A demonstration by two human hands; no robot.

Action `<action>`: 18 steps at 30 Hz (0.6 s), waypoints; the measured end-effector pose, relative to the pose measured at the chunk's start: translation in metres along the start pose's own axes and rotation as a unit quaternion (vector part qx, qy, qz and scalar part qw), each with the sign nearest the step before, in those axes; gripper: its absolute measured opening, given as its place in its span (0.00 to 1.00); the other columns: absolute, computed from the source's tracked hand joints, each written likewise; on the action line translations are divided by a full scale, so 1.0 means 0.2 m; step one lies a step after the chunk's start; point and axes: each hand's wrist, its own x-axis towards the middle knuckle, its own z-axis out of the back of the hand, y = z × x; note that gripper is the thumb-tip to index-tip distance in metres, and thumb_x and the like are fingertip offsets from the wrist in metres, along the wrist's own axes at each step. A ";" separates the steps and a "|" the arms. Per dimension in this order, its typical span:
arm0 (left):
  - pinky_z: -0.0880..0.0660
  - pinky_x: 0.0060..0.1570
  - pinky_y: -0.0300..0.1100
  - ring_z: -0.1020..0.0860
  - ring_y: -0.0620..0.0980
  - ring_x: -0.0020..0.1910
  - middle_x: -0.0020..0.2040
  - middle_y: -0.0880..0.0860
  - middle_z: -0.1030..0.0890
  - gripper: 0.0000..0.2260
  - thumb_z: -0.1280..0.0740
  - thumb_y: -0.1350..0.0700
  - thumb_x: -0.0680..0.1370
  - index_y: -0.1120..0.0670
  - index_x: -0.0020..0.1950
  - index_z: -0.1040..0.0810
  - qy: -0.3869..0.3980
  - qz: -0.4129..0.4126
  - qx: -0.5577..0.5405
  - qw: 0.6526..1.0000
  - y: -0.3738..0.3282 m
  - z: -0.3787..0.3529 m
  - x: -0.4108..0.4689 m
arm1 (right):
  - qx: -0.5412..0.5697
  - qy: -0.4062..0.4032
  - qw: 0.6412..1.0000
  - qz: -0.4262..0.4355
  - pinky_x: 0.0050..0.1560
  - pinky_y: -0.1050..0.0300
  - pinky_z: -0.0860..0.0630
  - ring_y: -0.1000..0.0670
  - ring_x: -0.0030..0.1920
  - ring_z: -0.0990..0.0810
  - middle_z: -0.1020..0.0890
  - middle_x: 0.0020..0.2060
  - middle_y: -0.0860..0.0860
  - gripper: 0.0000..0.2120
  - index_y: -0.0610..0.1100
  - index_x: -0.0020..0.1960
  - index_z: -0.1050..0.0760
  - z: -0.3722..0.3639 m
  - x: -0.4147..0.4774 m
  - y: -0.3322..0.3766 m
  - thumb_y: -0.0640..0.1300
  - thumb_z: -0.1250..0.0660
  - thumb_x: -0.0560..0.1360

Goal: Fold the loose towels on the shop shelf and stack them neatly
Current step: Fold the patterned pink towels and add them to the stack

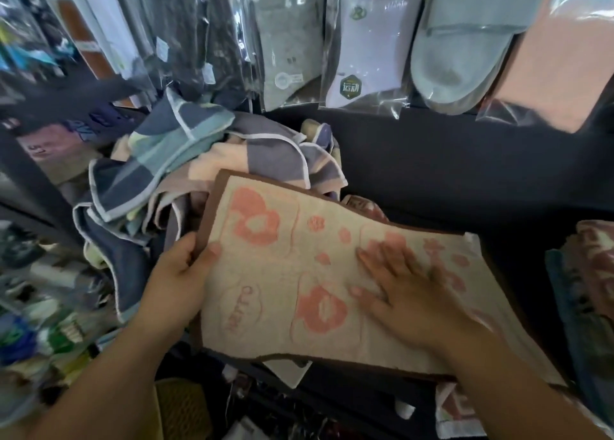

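Two bare hands are on one beige terry towel with pink flowers and a brown border (275,273), which lies across the near middle of the dark shop shelf (432,174), its long side running left to right. The left hand (181,267) pinches the towel's left edge: the thumb (211,252) lies on top of the cloth and the curled fingers go under the border. The right hand (402,283) rests flat on top of the towel, right of its centre, palm down with the fingers straight and spread, pointing left and away.

Just beyond and to the left of the towel, touching its far corner, sits a rumpled heap of loose checked towels in navy, teal and peach with white piping (166,160). At the right edge of the shelf, apart from the flowered towel, lies another pink patterned towel (594,273). On the far wall hang clear packets of socks (362,41) and bagged pale grey slippers (465,47).
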 end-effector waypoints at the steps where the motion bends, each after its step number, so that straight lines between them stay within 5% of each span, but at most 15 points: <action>1: 0.21 0.43 0.50 0.15 0.53 0.46 0.46 0.49 0.14 0.06 0.35 0.54 0.84 0.48 0.51 0.18 0.003 0.002 -0.017 1.000 -0.04 0.02 -0.01 | 0.003 0.007 1.000 -0.006 0.78 0.35 0.63 0.47 0.79 0.72 0.72 0.78 0.59 0.37 0.69 0.76 0.71 0.01 0.01 0.00 0.78 0.66 0.70; 7: 0.18 0.37 0.43 0.14 0.53 0.45 0.49 0.54 0.13 0.09 0.35 0.59 0.82 0.52 0.58 0.17 0.091 0.049 -0.100 0.990 -0.28 0.10 -0.03 | -0.022 0.029 0.999 -0.014 0.75 0.33 0.69 0.44 0.79 0.72 0.72 0.78 0.57 0.35 0.68 0.78 0.68 0.02 0.09 0.05 0.75 0.61 0.76; 11: 0.17 0.46 0.49 0.14 0.56 0.48 0.53 0.57 0.13 0.11 0.37 0.59 0.83 0.52 0.59 0.17 0.107 0.092 -0.135 0.981 -0.26 0.07 -0.05 | -0.019 0.027 0.999 -0.013 0.74 0.34 0.71 0.41 0.77 0.76 0.77 0.76 0.55 0.43 0.67 0.77 0.71 -0.02 0.15 0.04 0.81 0.57 0.71; 15: 0.16 0.38 0.48 0.14 0.56 0.45 0.53 0.58 0.14 0.12 0.37 0.59 0.82 0.52 0.60 0.17 0.094 0.123 -0.203 0.967 -0.26 0.02 -0.09 | -0.018 0.016 1.000 -0.005 0.74 0.33 0.72 0.41 0.76 0.77 0.78 0.75 0.55 0.48 0.67 0.77 0.71 -0.05 0.16 0.01 0.84 0.55 0.66; 18: 0.16 0.40 0.48 0.14 0.58 0.48 0.55 0.59 0.14 0.15 0.36 0.58 0.77 0.49 0.60 0.16 0.154 0.092 -0.235 0.955 -0.32 -0.02 -0.13 | -0.016 -0.001 1.000 -0.002 0.75 0.33 0.71 0.42 0.77 0.75 0.75 0.77 0.55 0.47 0.67 0.77 0.70 -0.06 0.17 0.01 0.84 0.56 0.66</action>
